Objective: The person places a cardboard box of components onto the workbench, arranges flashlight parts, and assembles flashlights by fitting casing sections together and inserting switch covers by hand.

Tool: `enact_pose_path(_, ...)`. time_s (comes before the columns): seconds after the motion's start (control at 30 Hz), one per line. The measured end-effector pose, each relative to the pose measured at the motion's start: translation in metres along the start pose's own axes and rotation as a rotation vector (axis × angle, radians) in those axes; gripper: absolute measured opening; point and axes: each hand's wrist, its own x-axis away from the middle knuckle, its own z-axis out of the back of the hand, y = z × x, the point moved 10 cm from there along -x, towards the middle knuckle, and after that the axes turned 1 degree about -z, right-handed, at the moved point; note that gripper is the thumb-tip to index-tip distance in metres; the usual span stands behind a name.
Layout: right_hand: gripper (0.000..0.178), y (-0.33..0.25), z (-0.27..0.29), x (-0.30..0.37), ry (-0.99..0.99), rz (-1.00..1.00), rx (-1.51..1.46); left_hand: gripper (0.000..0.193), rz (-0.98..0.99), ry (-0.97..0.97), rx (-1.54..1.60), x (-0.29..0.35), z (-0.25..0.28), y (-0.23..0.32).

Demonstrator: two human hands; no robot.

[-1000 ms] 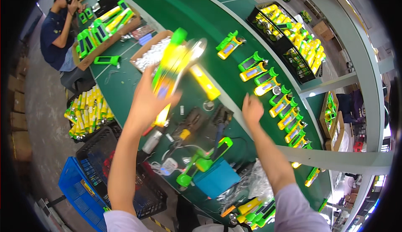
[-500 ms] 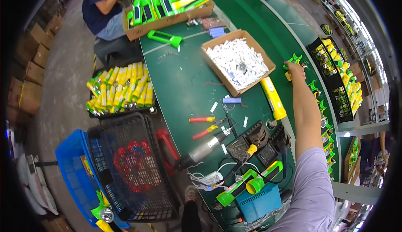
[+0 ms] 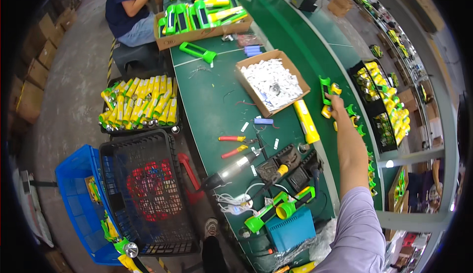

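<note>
My right arm reaches over the green belt on the right. Its hand [image 3: 337, 105] is closed around a green flashlight body [image 3: 324, 90] with a dark panel, tilted upright. Yellow flashlight heads [image 3: 335, 89] show beside the fingers; I cannot tell whether they belong to the held piece. Nearer along the belt, a row of green-and-yellow flashlights [image 3: 358, 131] runs past my forearm. Left of the hand lies a yellow flashlight tube [image 3: 306, 121], next to a cardboard box [image 3: 266, 111] of small white pieces. My left hand is outside the picture.
Pliers [image 3: 232, 138], a hot-air gun [image 3: 231, 170], a soldering stand [image 3: 290, 159] and a teal unit [image 3: 291, 229] crowd the near bench. Black crate [image 3: 165, 246], blue crate [image 3: 66, 179] and a basket of yellow flashlights [image 3: 140, 103] stand left. A co-worker [image 3: 130, 6] sits at the far left.
My right hand has drawn slightly nearer along the belt, and the green flashlight body in it now shows more fully. The whole view has shifted a little.
</note>
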Motion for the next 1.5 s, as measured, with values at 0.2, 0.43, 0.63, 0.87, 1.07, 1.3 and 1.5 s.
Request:
enact_pose_path(0.2,0.017,-0.049,-0.031,0.145,-0.436,-0.093,-0.486,0.056,-0.205,-0.152,-0.020,0.069,0.031,0.046)
enact_pose_path(0.43,0.043,-0.045,0.094,0.493,-0.547,0.016,-0.564,0.067,-0.327,-0.778,-0.137,0.094,-0.074,0.016)
enact_pose_path(0.63,0.067,0.149,0.258,0.708,-0.358,-0.296,-0.920,0.059,-0.249,-1.079,-0.646,0.183,-0.169,-0.101)
enact_pose_path(0.87,0.062,0.353,0.469,0.899,0.385,-0.282,-0.937,0.086,-0.203,-1.291,-1.165,0.304,-0.196,-0.329)
enact_pose_path(1.07,0.056,0.517,0.635,1.021,1.136,-0.550,-0.386,0.086,-0.633,-1.511,-1.516,0.400,-0.216,-0.563)
enact_pose_path(1.3,0.056,0.599,0.679,1.040,1.376,-0.487,-0.134,0.086,-1.217,-1.333,-1.791,0.446,-0.208,-0.762)
enact_pose_path(1.5,0.063,0.636,0.671,1.057,1.374,-0.578,-0.085,0.097,-1.261,-1.247,-1.982,0.470,-0.177,-0.810)
